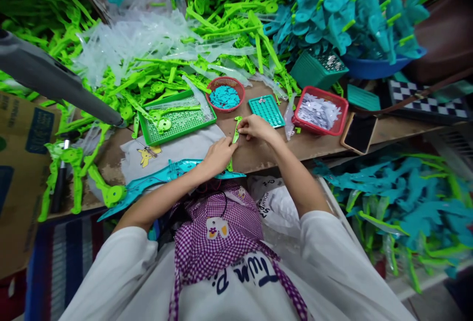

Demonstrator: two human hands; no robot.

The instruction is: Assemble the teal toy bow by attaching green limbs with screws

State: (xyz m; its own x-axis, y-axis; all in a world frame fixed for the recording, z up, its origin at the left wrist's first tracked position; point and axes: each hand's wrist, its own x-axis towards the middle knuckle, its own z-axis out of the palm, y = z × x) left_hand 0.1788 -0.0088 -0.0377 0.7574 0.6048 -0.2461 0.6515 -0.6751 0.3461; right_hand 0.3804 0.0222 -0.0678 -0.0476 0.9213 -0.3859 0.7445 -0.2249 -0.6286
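Note:
A slim lime-green plastic part (236, 123) stands out between my two hands over the near side of the table. My left hand (219, 154) is closed round its lower portion, and a bit of green shows below the fingers. With fingertips pinched, my right hand (254, 127) touches the part higher up; any small piece in that pinch is hidden. A long turquoise plastic piece (158, 175) lies along the table edge under my left forearm. Just beyond my right hand sits a teal ridged tray (266, 110) with a few small metal bits.
Behind are a red basket of blue pieces (224, 97), a green perforated tray (162, 136) and a red bin of pale pieces (320, 111). Lime-green parts (155, 77) heap at the back. A phone (359, 132) lies right. A grey pole (62, 74) slants in from the left.

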